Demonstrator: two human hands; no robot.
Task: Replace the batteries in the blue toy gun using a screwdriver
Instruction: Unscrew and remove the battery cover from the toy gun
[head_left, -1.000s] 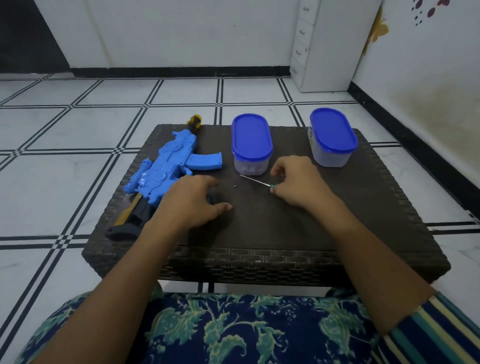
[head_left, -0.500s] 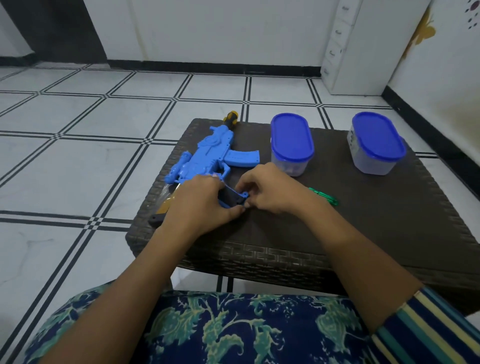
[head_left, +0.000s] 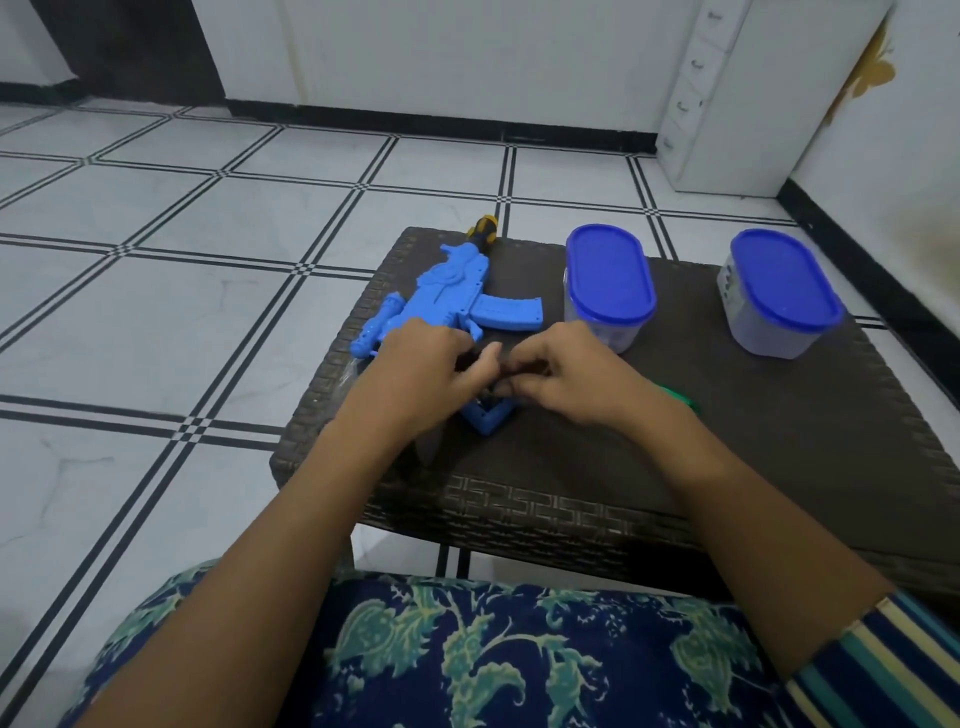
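Since a second ago the right hand (head_left: 566, 374) has let go of the screwdriver (head_left: 681, 401) and gone over to the left hand (head_left: 423, 364); the two now meet over the gun (head_left: 457, 296). The screwdriver lies on the desk (head_left: 779, 447) just behind the right wrist, with only its green handle showing. The gun lies flat on the desk. Its muzzle end points away beyond the left hand, and its rear is hidden under that hand. A blue corner of the gun sticks out just below where the fingertips meet. The left hand's fingers are curled down over the gun's body and hold it. The right hand's thumb and fingers are bent in a narrow pinch on a dark part of the gun between the two hands; what that part is cannot be told. A tub (head_left: 608, 283) with a blue lid stands just beyond the right hand, and a second tub (head_left: 784, 293) stands further off to its right.
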